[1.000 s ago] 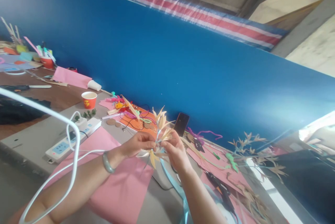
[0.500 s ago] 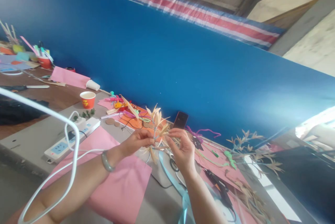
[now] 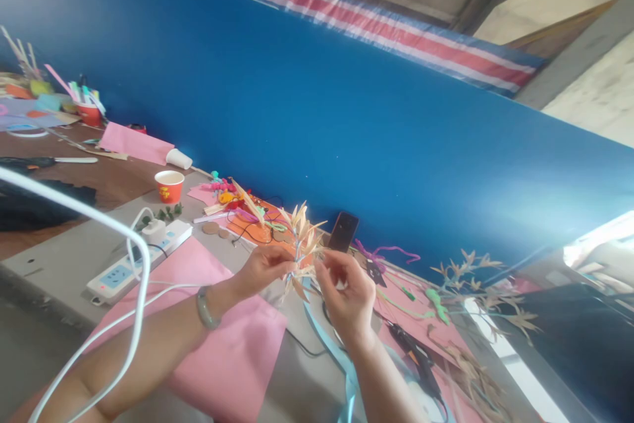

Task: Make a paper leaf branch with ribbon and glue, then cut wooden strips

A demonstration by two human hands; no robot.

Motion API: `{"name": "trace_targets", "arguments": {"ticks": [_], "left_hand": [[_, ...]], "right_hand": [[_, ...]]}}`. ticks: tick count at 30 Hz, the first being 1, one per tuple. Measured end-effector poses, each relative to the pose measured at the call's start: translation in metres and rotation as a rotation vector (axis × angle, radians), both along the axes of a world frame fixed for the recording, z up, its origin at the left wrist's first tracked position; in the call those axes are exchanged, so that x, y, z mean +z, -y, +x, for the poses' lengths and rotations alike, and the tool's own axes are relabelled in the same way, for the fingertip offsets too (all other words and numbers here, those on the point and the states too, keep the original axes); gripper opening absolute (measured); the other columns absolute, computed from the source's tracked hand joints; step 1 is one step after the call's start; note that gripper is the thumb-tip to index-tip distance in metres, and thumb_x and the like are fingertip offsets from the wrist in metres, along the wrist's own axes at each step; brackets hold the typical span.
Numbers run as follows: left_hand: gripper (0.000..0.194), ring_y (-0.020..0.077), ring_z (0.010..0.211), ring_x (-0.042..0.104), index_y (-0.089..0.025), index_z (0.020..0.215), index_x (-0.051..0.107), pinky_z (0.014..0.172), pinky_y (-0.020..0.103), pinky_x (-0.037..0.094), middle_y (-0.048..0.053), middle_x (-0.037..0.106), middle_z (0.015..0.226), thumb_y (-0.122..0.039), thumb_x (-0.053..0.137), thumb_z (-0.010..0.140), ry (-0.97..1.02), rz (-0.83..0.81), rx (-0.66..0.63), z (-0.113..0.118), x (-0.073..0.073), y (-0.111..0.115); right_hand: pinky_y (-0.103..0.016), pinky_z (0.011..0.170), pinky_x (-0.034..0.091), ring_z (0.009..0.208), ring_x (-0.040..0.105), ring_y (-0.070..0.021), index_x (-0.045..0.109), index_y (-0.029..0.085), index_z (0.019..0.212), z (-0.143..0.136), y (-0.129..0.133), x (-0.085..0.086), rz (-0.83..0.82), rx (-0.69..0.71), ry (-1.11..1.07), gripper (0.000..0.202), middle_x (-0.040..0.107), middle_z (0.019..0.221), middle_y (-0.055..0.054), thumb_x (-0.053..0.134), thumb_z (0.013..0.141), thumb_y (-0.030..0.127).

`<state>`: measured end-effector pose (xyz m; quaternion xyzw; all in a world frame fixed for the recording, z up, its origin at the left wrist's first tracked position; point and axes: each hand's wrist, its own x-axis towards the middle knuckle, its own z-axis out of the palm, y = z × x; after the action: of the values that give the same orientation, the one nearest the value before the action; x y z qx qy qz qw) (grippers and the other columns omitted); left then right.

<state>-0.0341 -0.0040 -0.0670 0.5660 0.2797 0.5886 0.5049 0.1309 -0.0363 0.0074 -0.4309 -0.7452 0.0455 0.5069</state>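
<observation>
My left hand (image 3: 263,270) is pinched shut on the bluish stem of a sprig of pale, straw-coloured dried leaves (image 3: 297,217). The sprig stands roughly upright above the table, some leaves pointing down below the fingers. To its right, my right hand (image 3: 348,288) has thumb and forefinger closed at the tip of one pale dried leaf (image 3: 312,253); the contact is small and blurred. A light-blue ribbon (image 3: 331,344) runs down beside my right wrist. Under my left forearm lies a pink sheet (image 3: 232,357).
A white power strip (image 3: 139,261) and a loose white cable (image 3: 143,304) lie at left, near a red paper cup (image 3: 170,188). A phone (image 3: 343,231) leans against the blue partition (image 3: 297,99). A glue gun (image 3: 416,354) and another leafy branch (image 3: 465,271) are at right.
My right hand has turned slightly and its fingers have curled more. The leaves around the stem look fuller and more spread. My left hand keeps its pinch; the view has shifted slightly.
</observation>
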Motion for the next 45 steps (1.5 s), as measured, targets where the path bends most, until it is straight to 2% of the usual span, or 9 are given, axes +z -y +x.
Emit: {"name": "trace_targets", "arguments": {"ticks": [4,10,15,20,22,27,35,41,45], "left_hand": [[0.017,0.0095,0.058,0.052,-0.013,0.078,0.071,0.056,0.02,0.042,0.002,0.063,0.064,-0.03,0.069,0.076,-0.021,0.032,-0.021,0.0,0.003,0.003],[0.017,0.0107,0.062,0.055,-0.014,0.08,0.07,0.056,0.021,0.042,0.004,0.066,0.071,-0.03,0.069,0.077,0.008,0.051,-0.124,-0.001,0.003,0.005],[0.021,0.0078,0.054,0.051,-0.013,0.088,0.065,0.052,0.02,0.04,0.002,0.061,0.067,-0.03,0.069,0.077,0.04,0.02,-0.17,-0.001,0.002,0.008],[0.016,0.0075,0.064,0.054,-0.016,0.086,0.064,0.055,0.019,0.042,0.004,0.058,0.09,-0.025,0.072,0.075,0.131,0.138,-0.072,-0.002,0.01,0.01],[0.012,0.0082,0.065,0.053,-0.015,0.08,0.065,0.056,0.02,0.042,0.004,0.058,0.084,-0.026,0.069,0.078,0.116,0.169,-0.06,-0.003,0.014,0.012],[0.02,0.0067,0.054,0.045,-0.014,0.071,0.064,0.05,0.02,0.036,-0.001,0.051,0.062,-0.031,0.064,0.082,0.025,0.153,0.0,-0.005,0.021,0.018],[0.02,0.005,0.046,0.043,-0.015,0.073,0.06,0.045,0.019,0.032,-0.003,0.048,0.059,-0.033,0.064,0.082,0.118,0.126,-0.08,-0.005,0.021,0.017],[0.027,0.0041,0.042,0.041,-0.014,0.071,0.058,0.041,0.019,0.03,-0.004,0.046,0.056,-0.037,0.062,0.083,0.122,0.09,-0.145,-0.007,0.024,0.019],[0.026,0.0053,0.043,0.041,-0.013,0.072,0.06,0.044,0.02,0.031,-0.004,0.045,0.054,-0.037,0.063,0.082,0.124,0.095,-0.088,-0.005,0.021,0.018]], "right_hand": [[-0.022,0.042,0.034,0.042,0.044,-0.0093,0.063,0.012,0.105,-0.01,0.001,0.011,-0.485,0.143,-0.068,0.036,0.054,0.049,0.004,0.061,0.082,0.04],[-0.019,0.039,0.024,0.039,0.035,-0.0063,0.061,0.012,0.1,-0.013,-0.01,0.023,-0.788,0.316,-0.22,0.042,0.05,0.045,0.006,0.066,0.076,0.046],[-0.018,0.038,0.021,0.039,0.035,-0.0054,0.059,0.016,0.082,-0.016,-0.012,0.026,-0.82,0.337,-0.313,0.03,0.049,0.045,0.006,0.069,0.073,0.043],[-0.018,0.037,0.02,0.037,0.035,-0.0052,0.061,0.017,0.077,-0.018,-0.011,0.026,-0.856,0.366,-0.3,0.028,0.049,0.043,0.006,0.071,0.071,0.042],[-0.018,0.037,0.021,0.037,0.036,-0.0052,0.062,0.017,0.075,-0.018,-0.011,0.026,-0.838,0.37,-0.299,0.026,0.048,0.042,0.006,0.072,0.071,0.041],[-0.018,0.035,0.022,0.035,0.035,-0.0045,0.063,0.016,0.076,-0.022,-0.009,0.027,-0.818,0.363,-0.268,0.027,0.052,0.043,0.005,0.073,0.071,0.041],[-0.017,0.028,0.018,0.026,0.031,-0.0043,0.053,0.019,0.082,-0.027,-0.006,0.029,-0.814,0.347,-0.25,0.037,0.054,0.041,0.006,0.07,0.071,0.049],[-0.017,0.028,0.018,0.027,0.032,-0.0044,0.053,0.019,0.079,-0.027,-0.002,0.03,-0.796,0.323,-0.21,0.035,0.052,0.04,0.007,0.07,0.071,0.048],[-0.017,0.029,0.018,0.027,0.033,-0.004,0.054,0.019,0.078,-0.025,0.001,0.031,-0.77,0.335,-0.2,0.031,0.054,0.045,0.006,0.067,0.075,0.046]]}}
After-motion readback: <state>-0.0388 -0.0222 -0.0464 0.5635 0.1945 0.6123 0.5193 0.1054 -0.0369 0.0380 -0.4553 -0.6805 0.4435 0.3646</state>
